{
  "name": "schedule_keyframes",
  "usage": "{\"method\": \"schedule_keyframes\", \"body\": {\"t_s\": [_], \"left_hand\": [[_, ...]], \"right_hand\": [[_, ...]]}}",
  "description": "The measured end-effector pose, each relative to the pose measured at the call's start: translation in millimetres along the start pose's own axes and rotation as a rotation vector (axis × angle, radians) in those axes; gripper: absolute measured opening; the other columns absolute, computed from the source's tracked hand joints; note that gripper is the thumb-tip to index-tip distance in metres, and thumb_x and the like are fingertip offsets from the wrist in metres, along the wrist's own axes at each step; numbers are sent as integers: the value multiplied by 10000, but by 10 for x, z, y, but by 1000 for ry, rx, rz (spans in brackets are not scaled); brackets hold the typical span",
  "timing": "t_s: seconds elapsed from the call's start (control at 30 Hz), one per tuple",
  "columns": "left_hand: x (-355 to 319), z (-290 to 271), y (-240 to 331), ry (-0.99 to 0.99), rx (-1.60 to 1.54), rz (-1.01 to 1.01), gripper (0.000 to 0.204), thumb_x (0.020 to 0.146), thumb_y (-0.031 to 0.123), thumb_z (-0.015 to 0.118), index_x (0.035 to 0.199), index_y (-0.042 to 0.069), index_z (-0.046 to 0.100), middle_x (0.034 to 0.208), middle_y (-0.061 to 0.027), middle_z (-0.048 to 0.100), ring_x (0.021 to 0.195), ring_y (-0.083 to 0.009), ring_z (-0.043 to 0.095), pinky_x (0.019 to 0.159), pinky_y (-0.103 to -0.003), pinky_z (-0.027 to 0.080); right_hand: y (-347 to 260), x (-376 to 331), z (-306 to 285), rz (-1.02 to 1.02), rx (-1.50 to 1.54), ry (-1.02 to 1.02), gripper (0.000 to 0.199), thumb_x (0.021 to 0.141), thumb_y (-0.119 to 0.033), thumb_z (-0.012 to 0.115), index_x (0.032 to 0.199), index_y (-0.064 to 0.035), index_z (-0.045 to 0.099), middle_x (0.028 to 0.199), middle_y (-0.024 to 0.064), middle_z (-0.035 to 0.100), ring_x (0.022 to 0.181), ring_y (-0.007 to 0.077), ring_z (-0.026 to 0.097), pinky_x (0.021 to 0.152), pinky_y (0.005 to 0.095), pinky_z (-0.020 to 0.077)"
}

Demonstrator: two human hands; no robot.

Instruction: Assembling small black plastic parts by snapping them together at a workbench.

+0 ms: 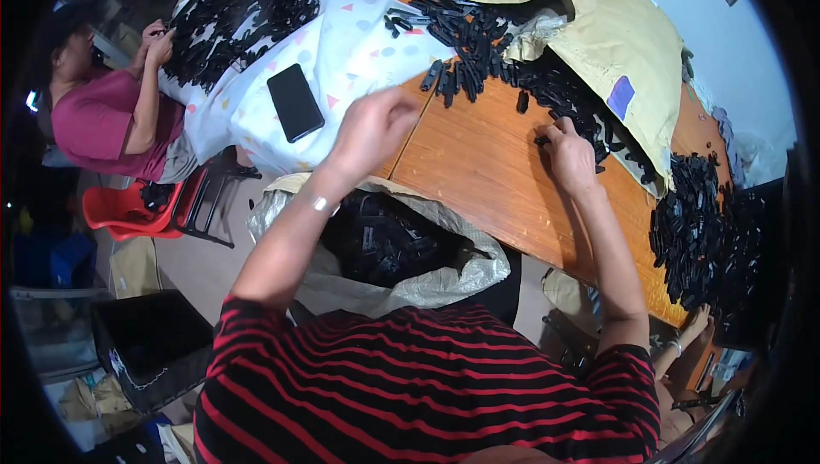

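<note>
My right hand (570, 156) reaches to the edge of a heap of small black plastic parts (547, 88) spilling from a large tan paper sack (632, 45). A black plastic part (542, 140) shows at its closed fingertips. Above the seam of the wooden table, my left hand (376, 126) is raised with curled fingers, slightly blurred; what it holds, if anything, is hidden. Below that arm, an open woven sack (478, 272) holds more black parts (384, 242). Another cluster of black parts (461, 45) lies on the table beyond my hands.
A black phone (295, 103) lies on a patterned white cloth (239, 122) at left. A person in a maroon top (98, 122) handles something by another heap (248, 2). At right, another person's hand (698, 323) touches a black heap (700, 233). A red chair (141, 208) and black crate (154, 344) stand left.
</note>
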State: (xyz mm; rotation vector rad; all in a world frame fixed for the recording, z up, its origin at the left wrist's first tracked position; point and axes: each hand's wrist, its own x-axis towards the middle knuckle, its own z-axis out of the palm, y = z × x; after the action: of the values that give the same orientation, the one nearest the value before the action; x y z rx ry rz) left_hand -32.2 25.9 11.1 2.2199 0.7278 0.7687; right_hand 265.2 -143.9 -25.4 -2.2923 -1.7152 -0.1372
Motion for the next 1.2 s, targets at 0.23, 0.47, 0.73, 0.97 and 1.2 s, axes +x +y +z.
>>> {"method": "schedule_keyframes", "body": {"t_s": [0.23, 0.47, 0.73, 0.97, 1.2], "left_hand": [[948, 656, -525, 26, 462, -56, 234, 786, 139, 683, 991, 28, 669, 990, -172, 636, 918, -346, 622, 824, -398, 497], [989, 769, -665, 27, 498, -65, 144, 761, 114, 676, 849, 6, 639, 953, -205, 634, 901, -370, 627, 792, -426, 517], [560, 597, -602, 84, -522, -432, 315, 796, 35, 710, 1068, -6, 557, 811, -75, 621, 666, -180, 624, 581, -289, 528], [175, 660, 20, -34, -952, -301, 441, 807, -64, 660, 1210, -14, 490, 962, -35, 606, 829, -93, 624, 706, -222, 537], [13, 545, 176, -85, -914, -143, 403, 831, -76, 598, 1217, -16, 498, 1028, -42, 606, 902, -87, 613, 780, -215, 517]], "right_hand": [[32, 179, -36, -156, -26, -203, 316, 731, -79, 717, 1041, -82, 658, 913, 146, 644, 802, 338, 636, 719, 404, 522], [-200, -14, -77, 278, 858, -284, 238, 768, 31, 731, 934, -4, 563, 737, 36, 575, 652, 119, 619, 579, 260, 518], [-738, -128, 89, 260, 1228, -158, 211, 794, 47, 716, 874, -27, 535, 736, 9, 586, 633, 90, 620, 555, 213, 503], [-1287, 174, 116, 126, 1284, 275, 221, 765, -76, 786, 933, -6, 661, 756, -6, 588, 549, 17, 499, 476, 190, 392], [-1312, 120, 128, 36, 919, 371, 206, 767, -82, 776, 954, -31, 706, 801, 37, 590, 575, 76, 545, 512, 214, 434]]}}
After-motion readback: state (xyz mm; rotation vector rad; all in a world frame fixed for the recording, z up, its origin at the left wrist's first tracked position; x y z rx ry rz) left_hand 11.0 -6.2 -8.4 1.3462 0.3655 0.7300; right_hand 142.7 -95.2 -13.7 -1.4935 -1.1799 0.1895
